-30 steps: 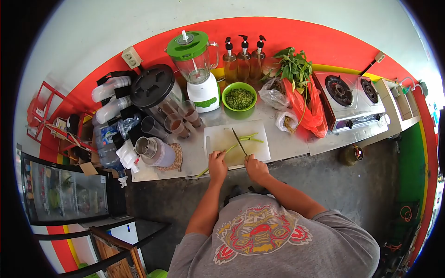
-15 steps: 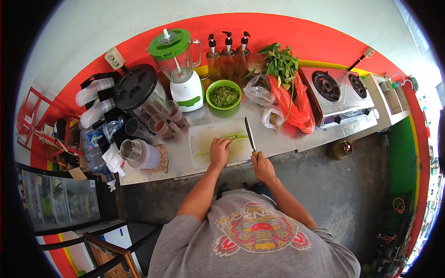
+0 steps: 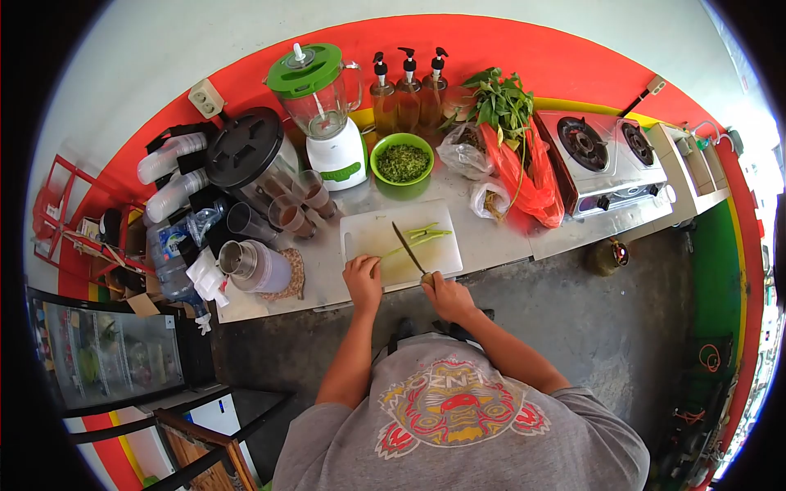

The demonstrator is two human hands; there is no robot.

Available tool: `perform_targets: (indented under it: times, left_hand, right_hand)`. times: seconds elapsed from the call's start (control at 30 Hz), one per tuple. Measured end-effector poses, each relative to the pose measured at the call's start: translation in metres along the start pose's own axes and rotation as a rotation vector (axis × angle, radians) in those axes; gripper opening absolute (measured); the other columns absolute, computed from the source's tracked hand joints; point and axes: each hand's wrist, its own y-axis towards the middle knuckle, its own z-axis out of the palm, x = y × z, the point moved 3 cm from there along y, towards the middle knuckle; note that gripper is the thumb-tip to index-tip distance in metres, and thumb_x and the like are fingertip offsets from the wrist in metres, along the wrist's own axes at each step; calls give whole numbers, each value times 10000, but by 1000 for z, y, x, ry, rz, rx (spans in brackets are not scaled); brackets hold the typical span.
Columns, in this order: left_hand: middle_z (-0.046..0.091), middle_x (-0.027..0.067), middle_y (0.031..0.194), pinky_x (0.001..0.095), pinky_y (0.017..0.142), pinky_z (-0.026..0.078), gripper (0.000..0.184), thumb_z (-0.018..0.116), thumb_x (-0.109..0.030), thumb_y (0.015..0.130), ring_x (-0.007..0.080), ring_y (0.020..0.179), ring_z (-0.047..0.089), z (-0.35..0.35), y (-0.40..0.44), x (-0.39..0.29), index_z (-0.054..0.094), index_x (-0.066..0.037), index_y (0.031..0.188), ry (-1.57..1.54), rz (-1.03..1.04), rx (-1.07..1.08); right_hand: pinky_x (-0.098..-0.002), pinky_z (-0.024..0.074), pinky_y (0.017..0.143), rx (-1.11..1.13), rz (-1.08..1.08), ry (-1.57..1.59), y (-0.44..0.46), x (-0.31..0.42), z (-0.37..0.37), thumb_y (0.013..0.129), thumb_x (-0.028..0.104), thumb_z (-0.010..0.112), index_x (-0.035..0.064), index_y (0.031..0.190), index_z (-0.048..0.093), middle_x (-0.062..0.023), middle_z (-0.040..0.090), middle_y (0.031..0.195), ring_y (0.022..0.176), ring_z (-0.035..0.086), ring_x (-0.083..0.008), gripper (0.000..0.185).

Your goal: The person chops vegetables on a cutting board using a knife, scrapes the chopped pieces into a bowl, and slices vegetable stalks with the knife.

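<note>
A white cutting board (image 3: 360, 233) lies on the metal counter with several thin green stalks (image 3: 426, 236) across it. My left hand (image 3: 363, 280) is at the board's front left edge, its fingers closed on the left end of the stalks. My right hand (image 3: 450, 296) grips the handle of a kitchen knife (image 3: 407, 245) at the board's front edge. The blade points away and to the left, over the stalks. Behind the board stands a green bowl (image 3: 401, 186) of chopped greens.
A blender (image 3: 334, 155), pump bottles (image 3: 409, 102) and a red plastic bag (image 3: 524, 180) of leafy greens stand behind. Cups (image 3: 291, 217), a black-lidded container (image 3: 246, 147) and a metal-topped jug (image 3: 266, 268) are left. A gas stove (image 3: 602, 164) is right.
My left hand has slid left to the stalks' end. My right hand has moved left, and the knife has swung from the board's right edge to over the stalks.
</note>
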Motion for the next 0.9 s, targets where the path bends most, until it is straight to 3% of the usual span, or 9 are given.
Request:
perform_targets:
  times: [0.1, 0.17, 0.27, 0.5, 0.63, 0.7, 0.73, 0.8, 0.9]
  left_hand:
    - [689, 29, 988, 420, 902, 447, 114, 723, -46, 846, 275, 1011, 605, 3, 2, 5, 750, -91, 947, -17, 22, 1]
    - [693, 35, 981, 415, 894, 451, 125, 717, -42, 848, 277, 1002, 609, 3, 3, 7, 751, -91, 957, -17, 13, 14]
    - [699, 45, 977, 409, 883, 460, 146, 705, -32, 849, 282, 994, 613, 1, 8, 7, 752, -92, 974, -14, 5, 42]
    - [696, 60, 1002, 423, 890, 468, 218, 656, -3, 869, 302, 986, 612, -2, 5, 12, 745, -100, 1042, 19, -7, 127]
    - [672, 81, 1029, 423, 888, 466, 244, 627, 8, 888, 313, 992, 607, -9, -4, 13, 735, -95, 1081, 41, -14, 132]
    - [646, 166, 1049, 477, 895, 481, 222, 604, 6, 899, 376, 967, 611, -12, -5, 15, 713, -58, 1081, 53, -75, 41]
    - [646, 166, 1049, 477, 895, 481, 222, 604, 6, 899, 376, 967, 611, -10, -1, 15, 713, -58, 1081, 50, -63, 44]
    - [583, 212, 1134, 487, 926, 467, 300, 583, -1, 902, 399, 1027, 591, -2, 3, 17, 654, -63, 1187, -156, -207, 75]
    - [546, 207, 1159, 512, 944, 445, 406, 668, -43, 864, 400, 1081, 554, 17, 16, -1, 593, -82, 1261, -162, -76, 69]
  right_hand:
    - [-592, 543, 699, -6, -30, -68, 6, 13, 10, 1039, 448, 472, 25, 1129, 484, -288, 688, 807, 768, 679, -499, 433]
    - [-539, 578, 676, -9, 33, -147, 8, 17, 17, 1026, 441, 507, 33, 1098, 500, -217, 712, 790, 746, 716, -436, 414]
    - [-502, 594, 692, 30, 93, -259, 10, 24, 24, 1028, 439, 510, 33, 1101, 505, -189, 729, 809, 771, 737, -399, 413]
    - [-486, 596, 662, 13, 114, -266, 23, 25, 44, 1038, 429, 493, 12, 1116, 475, -197, 733, 815, 765, 739, -393, 425]
    - [-507, 587, 682, 3, 80, -235, 33, 22, 40, 1044, 437, 477, 19, 1125, 467, -209, 731, 829, 782, 733, -409, 426]
    - [-519, 581, 695, 0, 81, -189, 32, 17, 32, 1046, 437, 471, 24, 1127, 466, -218, 728, 833, 796, 729, -421, 422]
    - [-544, 567, 706, -13, 56, -139, 27, 13, 28, 1046, 435, 469, 25, 1134, 464, -239, 719, 838, 808, 713, -448, 420]
    - [-570, 552, 717, -22, 39, -98, 12, 9, 23, 1047, 433, 466, 26, 1141, 461, -261, 710, 843, 819, 697, -475, 418]
    - [-611, 517, 721, -68, 133, 55, -17, -1, 13, 1049, 434, 457, 22, 1135, 460, -300, 687, 849, 819, 659, -518, 420]
